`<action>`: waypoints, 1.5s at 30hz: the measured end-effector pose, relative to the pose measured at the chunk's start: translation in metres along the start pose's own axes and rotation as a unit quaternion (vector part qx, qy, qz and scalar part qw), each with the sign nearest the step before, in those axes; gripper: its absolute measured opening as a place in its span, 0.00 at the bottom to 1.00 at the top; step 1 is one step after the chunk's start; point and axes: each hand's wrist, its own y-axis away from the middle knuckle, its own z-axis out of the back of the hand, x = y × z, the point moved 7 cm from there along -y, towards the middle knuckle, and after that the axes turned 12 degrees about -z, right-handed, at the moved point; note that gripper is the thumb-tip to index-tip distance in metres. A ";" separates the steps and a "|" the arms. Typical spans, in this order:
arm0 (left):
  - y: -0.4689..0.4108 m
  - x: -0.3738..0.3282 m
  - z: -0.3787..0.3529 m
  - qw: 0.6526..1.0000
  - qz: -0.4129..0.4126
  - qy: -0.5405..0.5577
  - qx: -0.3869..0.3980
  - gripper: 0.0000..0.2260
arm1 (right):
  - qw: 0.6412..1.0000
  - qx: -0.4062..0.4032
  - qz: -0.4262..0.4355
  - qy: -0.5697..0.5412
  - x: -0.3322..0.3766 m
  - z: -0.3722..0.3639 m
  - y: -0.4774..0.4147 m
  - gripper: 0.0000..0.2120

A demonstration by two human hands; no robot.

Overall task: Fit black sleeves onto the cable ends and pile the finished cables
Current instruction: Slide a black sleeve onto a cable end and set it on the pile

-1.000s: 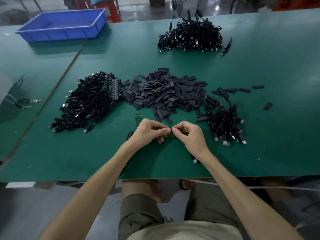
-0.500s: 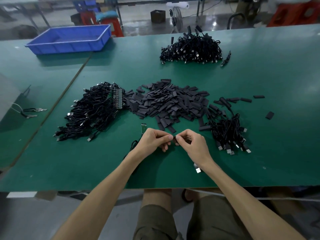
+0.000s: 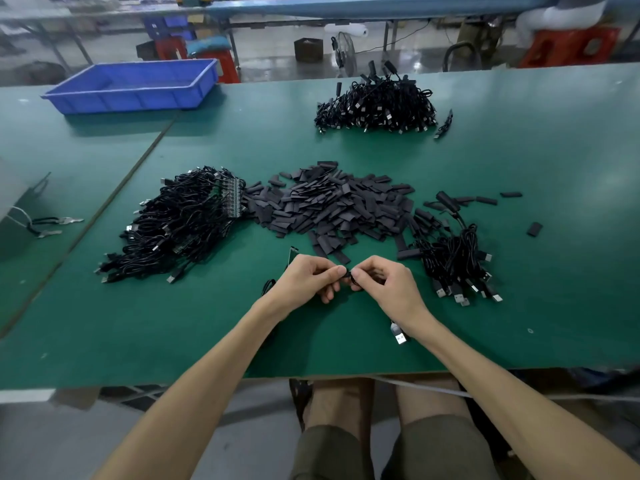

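Hands barely shifted: left hand (image 3: 304, 277) and right hand (image 3: 384, 284) fingers pinch black sleeve (image 3: 351, 276) on cable (image 3: 398, 336) end; fitting underway; next likely push sleeve home

Cable plug (image 3: 398, 336) shows further below the right hand (image 3: 388, 285); green board (image 3: 293, 253) now meets the left hand (image 3: 304, 278)

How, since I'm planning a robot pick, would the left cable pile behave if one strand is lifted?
Probably floppy: strands in the left cable pile loop and sag. They cross everywhere, so lifting one would likely drag neighbours. Rolling seems unlikely; it sprawls flat on the table.
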 end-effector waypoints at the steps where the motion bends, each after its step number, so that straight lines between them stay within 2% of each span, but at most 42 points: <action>1: 0.000 -0.001 0.000 1.000 -0.004 -0.001 -0.003 0.12 | 1.000 0.000 0.001 0.000 0.000 0.000 0.000 0.05; 9: 0.001 -0.003 -0.001 1.000 -0.010 -0.015 -0.004 0.14 | 1.000 0.003 0.001 -0.010 0.002 0.000 0.001 0.05; 16: -0.001 -0.003 -0.001 1.000 -0.017 0.001 -0.001 0.11 | 1.000 0.004 -0.002 -0.013 0.001 0.000 -0.001 0.05; 25: 0.000 -0.002 0.000 1.000 -0.008 -0.006 -0.011 0.12 | 1.000 0.010 -0.004 -0.014 -0.003 -0.002 -0.003 0.05; 29: 0.002 -0.003 0.000 0.999 -0.002 0.031 -0.012 0.11 | 1.000 -0.002 -0.007 -0.014 -0.002 -0.002 -0.004 0.05; 33: 0.004 0.000 0.008 0.988 0.001 0.148 -0.044 0.09 | 0.998 -0.016 -0.024 -0.062 -0.005 0.002 -0.004 0.04; 35: 0.003 0.001 0.011 0.984 -0.005 0.172 -0.051 0.10 | 0.996 -0.021 -0.029 -0.082 -0.006 0.005 -0.004 0.05; 45: 0.003 -0.003 0.010 0.984 -0.032 0.163 -0.064 0.07 | 0.995 -0.001 -0.030 -0.094 -0.011 -0.001 -0.006 0.05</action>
